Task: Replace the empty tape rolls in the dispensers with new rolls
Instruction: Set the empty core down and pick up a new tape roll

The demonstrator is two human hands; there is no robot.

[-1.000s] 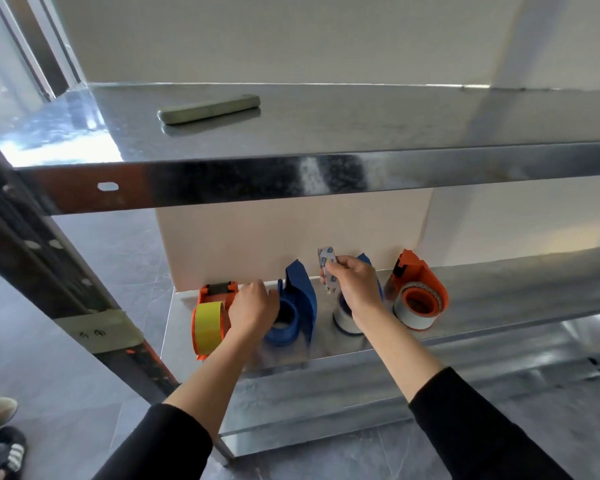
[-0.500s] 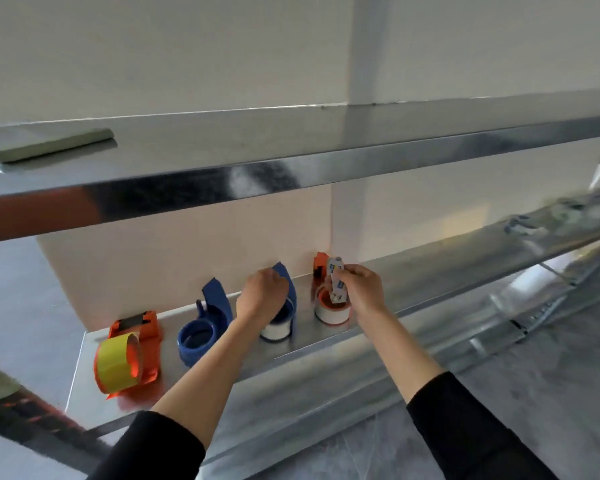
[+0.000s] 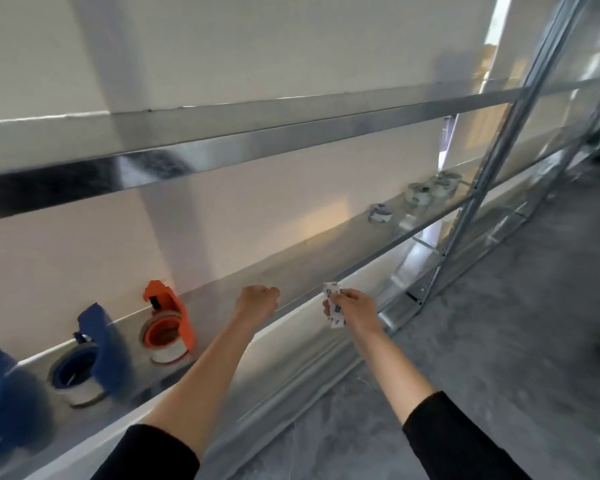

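An orange tape dispenser [image 3: 168, 323] with a white roll stands on the metal shelf [image 3: 291, 271] at the left. Two blue dispensers sit left of it, one [image 3: 90, 362] with a white roll, the other [image 3: 0, 400] at the frame's left edge. My left hand [image 3: 257, 301] hovers over the bare shelf to the right of the orange dispenser, fingers curled shut, nothing in it. My right hand [image 3: 352, 308] is off the shelf's front edge and pinches a crumpled white and blue wrapper [image 3: 333, 306]. Several clear tape rolls [image 3: 430, 192] lie far along the shelf at the right.
An upper metal shelf [image 3: 257, 147] overhangs the working shelf. A small blue and white roll [image 3: 381, 213] sits before the clear rolls. An upright metal post [image 3: 492, 161] stands at the right. Grey floor [image 3: 499, 341] runs along the rack, with a shoe at the right edge.
The view has swung right along the shelf. Both hands have left the dispensers and moved right; the left one let go of the blue dispenser, the right one still holds the wrapper.
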